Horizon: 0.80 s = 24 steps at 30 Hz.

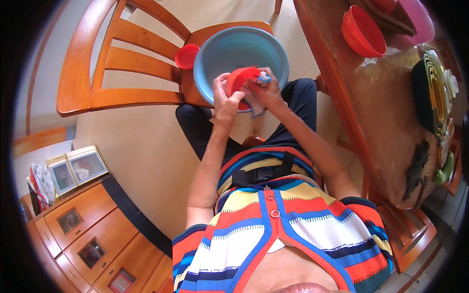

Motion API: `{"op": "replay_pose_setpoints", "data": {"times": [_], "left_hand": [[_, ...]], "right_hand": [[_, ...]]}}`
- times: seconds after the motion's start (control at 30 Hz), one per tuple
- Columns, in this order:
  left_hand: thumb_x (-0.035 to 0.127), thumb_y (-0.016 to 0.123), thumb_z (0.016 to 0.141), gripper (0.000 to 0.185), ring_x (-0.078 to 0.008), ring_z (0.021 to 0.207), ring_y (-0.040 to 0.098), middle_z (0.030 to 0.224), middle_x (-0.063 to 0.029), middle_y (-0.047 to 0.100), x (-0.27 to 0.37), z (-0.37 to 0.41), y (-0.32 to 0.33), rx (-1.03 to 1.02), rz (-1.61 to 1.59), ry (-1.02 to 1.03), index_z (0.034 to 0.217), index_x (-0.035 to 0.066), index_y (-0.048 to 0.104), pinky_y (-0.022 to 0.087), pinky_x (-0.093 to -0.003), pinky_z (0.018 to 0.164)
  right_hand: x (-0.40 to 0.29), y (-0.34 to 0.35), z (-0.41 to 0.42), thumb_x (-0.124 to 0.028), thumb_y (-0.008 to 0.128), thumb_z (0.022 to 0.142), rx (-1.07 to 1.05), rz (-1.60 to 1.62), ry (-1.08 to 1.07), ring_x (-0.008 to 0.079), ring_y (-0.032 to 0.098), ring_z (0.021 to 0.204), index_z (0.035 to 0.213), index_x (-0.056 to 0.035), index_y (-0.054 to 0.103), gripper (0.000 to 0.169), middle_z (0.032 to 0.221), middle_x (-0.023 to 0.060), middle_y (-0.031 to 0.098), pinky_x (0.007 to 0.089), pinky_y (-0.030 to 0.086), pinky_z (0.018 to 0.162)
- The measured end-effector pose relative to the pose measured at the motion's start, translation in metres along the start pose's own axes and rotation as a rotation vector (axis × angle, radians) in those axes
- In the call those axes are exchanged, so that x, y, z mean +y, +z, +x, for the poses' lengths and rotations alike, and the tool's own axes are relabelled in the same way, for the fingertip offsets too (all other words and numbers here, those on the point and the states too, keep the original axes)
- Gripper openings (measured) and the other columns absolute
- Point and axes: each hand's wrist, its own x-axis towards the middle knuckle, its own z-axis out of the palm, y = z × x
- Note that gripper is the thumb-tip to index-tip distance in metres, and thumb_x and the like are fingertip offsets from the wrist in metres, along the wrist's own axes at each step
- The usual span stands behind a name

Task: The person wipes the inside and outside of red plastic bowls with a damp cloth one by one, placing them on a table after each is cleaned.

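Note:
My left hand [225,94] grips a red bowl [238,78] by its side, tilted above the near part of a light-blue plastic basin [205,47]. In my right hand [269,89] is a pale cloth [254,104], bunched against the bowl, with a white and blue end [263,78] sticking out above the fingers. Part of the cloth hangs down over the basin's near rim. Water seems to lie in the basin. The bowl's inside is partly hidden by my hands and slightly blurred.
The basin stands on a wooden chair [190,84], with a small red bowl [187,56] beside it. At the right, a wooden table [351,91] bears a red bowl [363,32], nested baskets [434,91] and a green vegetable [445,170]. A wooden cabinet [110,234] is at the lower left.

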Motion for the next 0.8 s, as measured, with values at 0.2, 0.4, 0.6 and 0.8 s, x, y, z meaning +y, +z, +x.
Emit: {"op": "replay_pose_setpoints", "data": {"times": [0.2,0.4,0.6,0.8], "left_hand": [[-0.003,0.051,0.072,0.039,-0.0221,0.089,0.058,0.095,-0.0157,0.058,0.005,0.020,-0.012,-0.252,0.492,-0.055,0.111,0.002,0.046,0.046,-0.0301,0.079],[-0.015,0.037,0.071,0.042,-0.0195,0.082,0.056,0.091,-0.0112,0.054,-0.007,0.020,0.005,0.107,0.080,-0.020,0.110,0.000,0.043,0.046,-0.0294,0.076],[-0.012,0.044,0.071,0.042,-0.0196,0.098,0.048,0.102,-0.0112,0.047,-0.005,0.006,0.022,0.240,0.050,0.182,0.111,0.000,0.039,0.037,-0.0289,0.092],[-0.005,0.053,0.069,0.047,-0.0220,0.096,0.053,0.103,-0.0131,0.050,-0.009,0.016,-0.010,-0.098,0.235,-0.002,0.114,-0.001,0.040,0.041,-0.0304,0.088]], "right_hand": [[-0.048,-0.009,0.012,-0.013,0.077,0.057,-0.358,-0.953,-0.666,0.0308,0.062,0.082,0.099,-0.0107,0.051,0.050,0.087,0.0105,0.062,0.0357,0.049,0.070],[-0.003,-0.010,0.009,-0.024,0.074,0.072,0.056,-0.570,-0.188,0.0215,0.063,0.075,0.099,-0.0079,0.053,0.037,0.081,0.0099,0.063,0.0295,0.049,0.067],[0.029,0.029,-0.014,-0.009,0.057,0.084,0.162,0.946,0.514,0.0136,0.059,0.085,0.101,-0.0084,0.057,0.016,0.094,0.0020,0.060,0.0255,0.049,0.072],[0.025,-0.013,0.008,-0.010,0.066,0.075,-0.049,-0.105,-0.036,0.0196,0.060,0.086,0.094,-0.0070,0.053,0.023,0.093,0.0072,0.061,0.0313,0.048,0.072]]}}
